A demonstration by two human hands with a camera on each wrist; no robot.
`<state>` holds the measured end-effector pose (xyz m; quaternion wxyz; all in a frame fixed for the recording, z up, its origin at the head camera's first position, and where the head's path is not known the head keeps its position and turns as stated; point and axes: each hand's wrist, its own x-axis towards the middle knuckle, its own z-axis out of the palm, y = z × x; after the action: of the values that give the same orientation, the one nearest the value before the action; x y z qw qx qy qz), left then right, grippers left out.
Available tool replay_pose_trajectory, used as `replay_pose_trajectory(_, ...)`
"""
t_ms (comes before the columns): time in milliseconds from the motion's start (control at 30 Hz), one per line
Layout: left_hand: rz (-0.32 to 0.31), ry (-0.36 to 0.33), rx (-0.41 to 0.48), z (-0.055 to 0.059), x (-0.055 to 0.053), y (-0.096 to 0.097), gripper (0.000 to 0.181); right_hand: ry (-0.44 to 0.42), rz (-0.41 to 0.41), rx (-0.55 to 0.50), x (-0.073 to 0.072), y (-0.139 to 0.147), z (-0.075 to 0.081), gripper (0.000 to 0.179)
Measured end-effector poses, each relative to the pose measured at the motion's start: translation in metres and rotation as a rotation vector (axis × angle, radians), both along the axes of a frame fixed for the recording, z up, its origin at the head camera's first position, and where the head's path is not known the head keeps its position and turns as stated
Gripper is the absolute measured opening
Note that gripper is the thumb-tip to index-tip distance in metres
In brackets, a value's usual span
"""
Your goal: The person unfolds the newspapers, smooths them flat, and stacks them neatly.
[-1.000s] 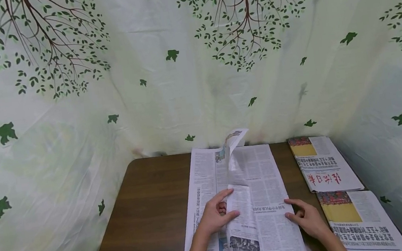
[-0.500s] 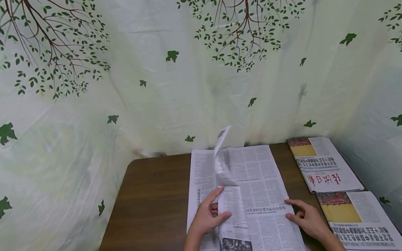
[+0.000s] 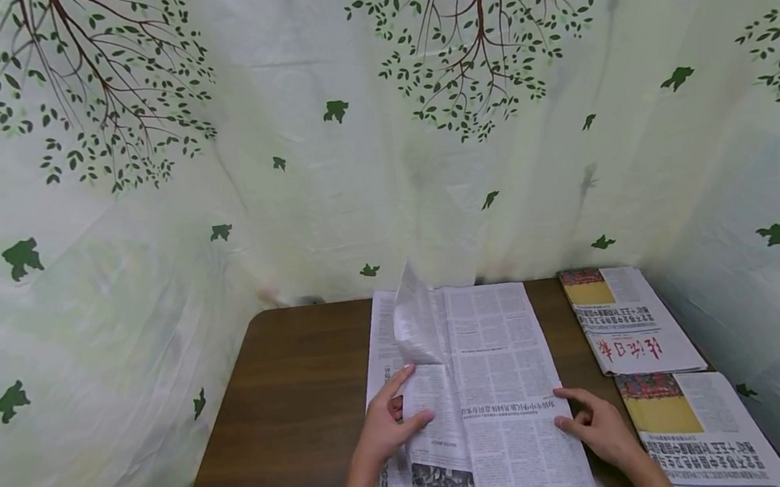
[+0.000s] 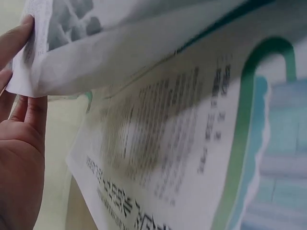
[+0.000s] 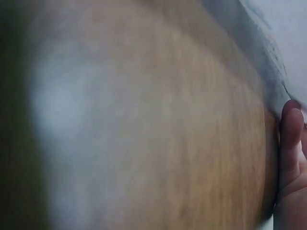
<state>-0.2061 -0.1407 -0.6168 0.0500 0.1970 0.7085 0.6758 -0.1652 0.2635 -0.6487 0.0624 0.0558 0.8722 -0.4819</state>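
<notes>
An open newspaper (image 3: 508,375) lies on the brown table. My left hand (image 3: 383,427) pinches a page (image 3: 434,409) of it between thumb and fingers, near the page's left edge. The far part of this page (image 3: 417,317) stands up and curls over. In the left wrist view, my fingers (image 4: 36,115) lie behind the lifted sheet (image 4: 72,72), with a printed page (image 4: 158,124) showing beneath. My right hand (image 3: 597,423) holds the newspaper's right edge, index finger and thumb tips at the margin; in the right wrist view only part of that hand shows.
Two folded newspapers lie on the right, a far one (image 3: 629,320) and a nearer one (image 3: 701,433). Bare wood of the table (image 3: 281,427) shows on the left. A cloth with printed trees and leaves (image 3: 326,202) hangs behind and at both sides.
My left hand has moved left, drawing the pinched page with it and covering more of the left side. The raised far corner has swung left. My right hand stays at the right edge.
</notes>
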Motion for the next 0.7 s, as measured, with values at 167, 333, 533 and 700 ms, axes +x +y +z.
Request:
replay_pose_trajectory(167, -0.004, 0.007, -0.001, -0.003, 0.001, -0.009, 0.082, -0.004, 0.004, 0.013, 0.002, 0.000, 0.002, 0.059)
replay_pose_trajectory(333, -0.007, 0.021, -0.012, -0.004, 0.003, -0.017, 0.082, 0.033, 0.014, 0.024, 0.003, 0.001, 0.000, 0.057)
replay_pose_trajectory(533, 0.004, 0.089, -0.035, -0.007, 0.005, -0.028, 0.078, 0.049, 0.019, 0.033, 0.003, 0.001, 0.000, 0.057)
replay_pose_trajectory(700, 0.026, 0.114, -0.077, -0.007, 0.006, -0.037, 0.075, 0.029, 0.023, 0.042, 0.002, 0.000, 0.001, 0.059)
